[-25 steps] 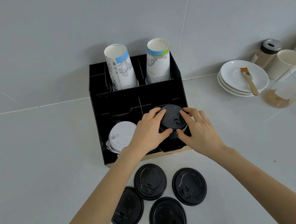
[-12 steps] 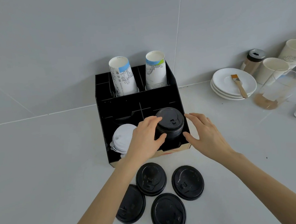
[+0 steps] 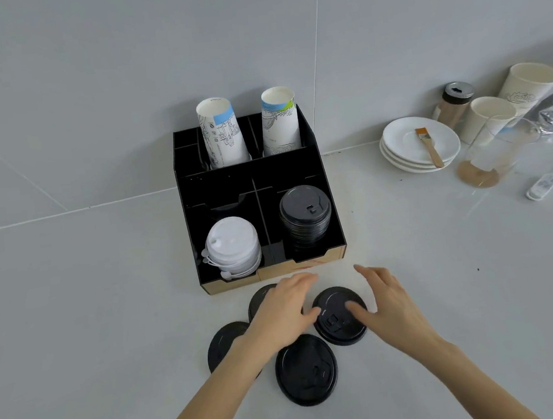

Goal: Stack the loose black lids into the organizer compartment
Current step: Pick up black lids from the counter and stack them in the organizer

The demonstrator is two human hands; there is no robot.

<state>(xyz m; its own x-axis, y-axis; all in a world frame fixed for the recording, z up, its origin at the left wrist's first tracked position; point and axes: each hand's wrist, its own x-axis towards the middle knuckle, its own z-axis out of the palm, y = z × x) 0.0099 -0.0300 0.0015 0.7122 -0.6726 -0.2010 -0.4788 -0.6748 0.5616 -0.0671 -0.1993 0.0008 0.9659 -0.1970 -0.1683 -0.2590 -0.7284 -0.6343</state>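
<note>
Black lids stack (image 3: pixel 305 218) fills the organizer (image 3: pixel 332 210); four loose lids (image 3: pixel 306 370) remain under open, empty hands (image 3: pixel 286 309).

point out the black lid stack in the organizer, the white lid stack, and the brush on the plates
black lid stack (image 3: pixel 304 206), head view, on the top lid's face
white lid stack (image 3: pixel 231 239), head view, on the top lid's face
brush (image 3: pixel 431 150), head view, on its wooden handle

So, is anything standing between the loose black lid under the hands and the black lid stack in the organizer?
Nothing visible does. The lid lies just in front of the organizer, and the counter between them is bare up to the lid stack.
</note>
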